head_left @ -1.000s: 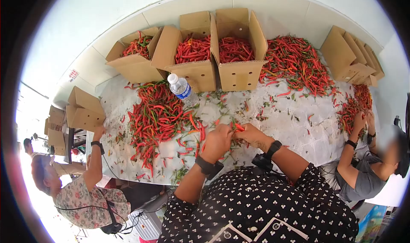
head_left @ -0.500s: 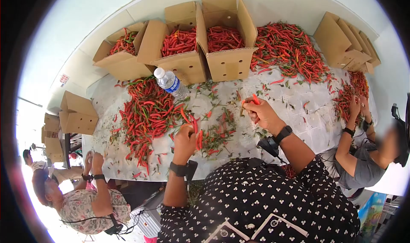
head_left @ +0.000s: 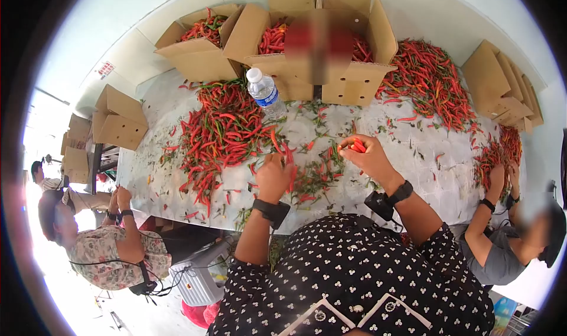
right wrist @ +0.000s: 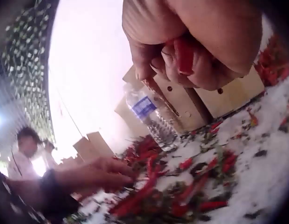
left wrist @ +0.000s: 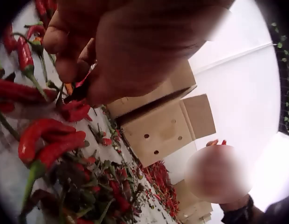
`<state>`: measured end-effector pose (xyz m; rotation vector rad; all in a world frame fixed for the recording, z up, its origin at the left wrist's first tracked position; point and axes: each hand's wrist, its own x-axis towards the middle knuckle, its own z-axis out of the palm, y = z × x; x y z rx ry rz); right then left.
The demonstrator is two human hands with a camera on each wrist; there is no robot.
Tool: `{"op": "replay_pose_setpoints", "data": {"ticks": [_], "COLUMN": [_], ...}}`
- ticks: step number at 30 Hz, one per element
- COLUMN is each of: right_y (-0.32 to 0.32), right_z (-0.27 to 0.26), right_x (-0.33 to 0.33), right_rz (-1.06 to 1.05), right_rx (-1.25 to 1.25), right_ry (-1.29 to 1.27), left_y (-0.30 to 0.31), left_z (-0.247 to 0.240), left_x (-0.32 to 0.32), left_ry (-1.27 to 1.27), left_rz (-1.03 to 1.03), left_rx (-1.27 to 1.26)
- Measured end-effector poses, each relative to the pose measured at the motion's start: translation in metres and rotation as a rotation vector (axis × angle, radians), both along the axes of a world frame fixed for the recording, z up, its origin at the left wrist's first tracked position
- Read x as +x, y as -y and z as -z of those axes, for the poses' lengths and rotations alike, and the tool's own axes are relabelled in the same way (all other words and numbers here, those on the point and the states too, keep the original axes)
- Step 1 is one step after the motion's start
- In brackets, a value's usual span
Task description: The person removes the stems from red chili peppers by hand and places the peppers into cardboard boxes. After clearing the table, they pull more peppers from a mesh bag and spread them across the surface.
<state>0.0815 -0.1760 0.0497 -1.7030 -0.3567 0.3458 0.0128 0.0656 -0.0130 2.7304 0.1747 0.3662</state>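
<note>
My right hand is raised over the table, fingers curled round red chili peppers. In the right wrist view a thin brownish, shrivelled piece sticks out from its thumb and fingertip. My left hand is low at the near right edge of the big chili pile. Its thumb and finger close on a red chili, mostly hidden by the fingers. Just below it lie a bent red chili with a green stem and a heap of leafy scraps.
A water bottle stands behind the pile. Cardboard boxes of chilies line the wall, with another chili heap to their right. Folded boxes stand farther right. One person sits left, another right.
My hands were together, then parted: the right went right with red chilies, the left went left to the pile's edge. The person at left has drawn a hand back from a box.
</note>
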Motion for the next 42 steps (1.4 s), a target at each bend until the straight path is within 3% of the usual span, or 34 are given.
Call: {"op": "replay_pose_setpoints", "data": {"ticks": [3, 5, 11, 15, 16, 17, 18, 19, 21, 23, 25, 30, 32, 36, 38, 42], "right_y": [0.002, 0.003, 0.006, 0.002, -0.002, -0.009, -0.018, -0.026, -0.036, -0.049, -0.054, -0.042, -0.035, -0.027, -0.026, -0.032], "right_z": [-0.013, -0.032, -0.118, -0.141, -0.143, -0.133, -0.115, -0.094, -0.048, 0.003, 0.021, 0.028, 0.020, 0.026, 0.018, 0.034], "right_x": [0.002, 0.010, 0.072, 0.109, 0.109, 0.103, 0.092, 0.079, 0.053, 0.032, 0.021, 0.017, 0.014, 0.016, 0.009, 0.006], "right_rz": [0.021, 0.057, 0.302, 0.471, 0.507, 0.490, 0.383, 0.279, 0.046, -0.063, -0.103, -0.108, -0.010, 0.056, -0.045, -0.135], "right_rx": [0.015, 0.079, 0.180, 0.074, 0.084, 0.080, 0.122, 0.164, -0.015, -0.006, 0.005, 0.114, 0.413, 0.392, 0.165, 0.182], "right_ry": [-0.010, 0.049, 0.349, 0.458, 0.461, 0.449, 0.402, 0.355, 0.069, -0.113, -0.205, -0.353, -0.618, -0.608, -0.527, -0.426], "left_y": [0.002, 0.002, 0.011, 0.011, 0.011, 0.009, 0.006, 0.008, 0.021, 0.025, 0.034, 0.047, 0.044, 0.039, 0.040, 0.049], "left_z": [0.009, 0.016, 0.015, 0.010, 0.005, 0.003, 0.005, -0.005, -0.033, -0.031, -0.038, -0.048, -0.046, -0.038, -0.042, -0.047], "left_x": [0.011, 0.015, 0.016, 0.016, 0.018, 0.015, 0.018, 0.017, 0.017, 0.017, 0.013, 0.006, 0.006, 0.004, 0.004, 0.003], "left_ry": [-0.053, -0.151, -0.159, -0.116, -0.064, -0.016, -0.193, -0.196, -0.187, -0.190, -0.240, -0.248, -0.296, -0.323, -0.387, -0.393], "left_rz": [-0.091, -0.064, 0.042, -0.006, 0.023, 0.042, -0.045, -0.063, -0.037, -0.014, 0.092, 0.207, 0.188, 0.164, 0.213, 0.284], "left_rx": [0.091, 0.194, 0.158, -0.081, -0.280, -0.481, -0.722, -0.726, -1.113, -1.067, -1.058, -1.213, -1.285, -1.259, -1.120, -0.996]}}
